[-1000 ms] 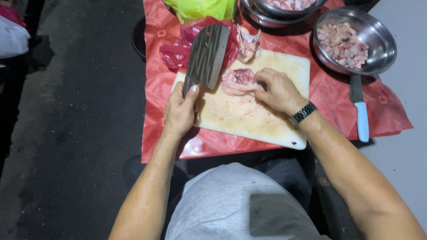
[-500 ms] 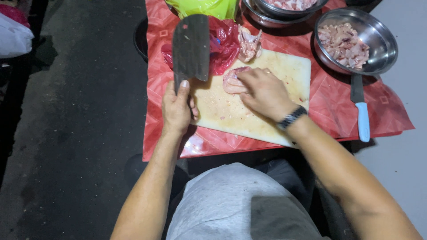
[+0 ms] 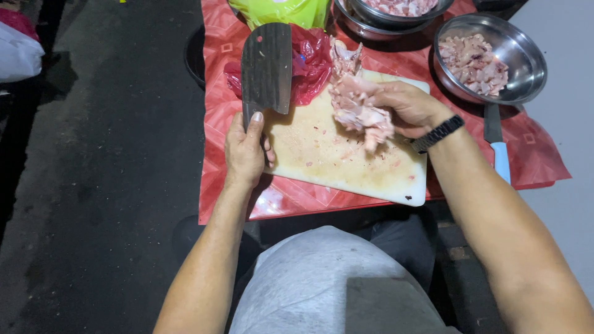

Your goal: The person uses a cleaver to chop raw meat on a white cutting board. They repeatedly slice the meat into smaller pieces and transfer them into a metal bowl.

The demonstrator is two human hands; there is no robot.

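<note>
Two hands work over a white cutting board (image 3: pixel 346 161) that lies on a red patterned cloth (image 3: pixel 538 154) covering the bench. The left hand (image 3: pixel 245 151) has its fingers closed around the handle of a broad dark cleaver (image 3: pixel 267 67), whose blade is raised flat-on to the camera above the board's left end. The right hand (image 3: pixel 408 108), with a dark watch (image 3: pixel 437 133) at the wrist, grips a piece of raw pale-pink poultry (image 3: pixel 356 99) and lifts it just above the middle of the board; its fingers are curled around the meat's right side.

Behind the cleaver lies a crumpled red plastic bag (image 3: pixel 312 62), with a yellow-green bag (image 3: pixel 281 11) beyond it. To the right sits a steel bowl (image 3: pixel 526 55) of cut meat pieces, and another bowl (image 3: pixel 396 18), apparently also holding meat, is cut off by the top edge. A knife with a light blue handle (image 3: pixel 500 158) rests on the cloth beside the board.
</note>
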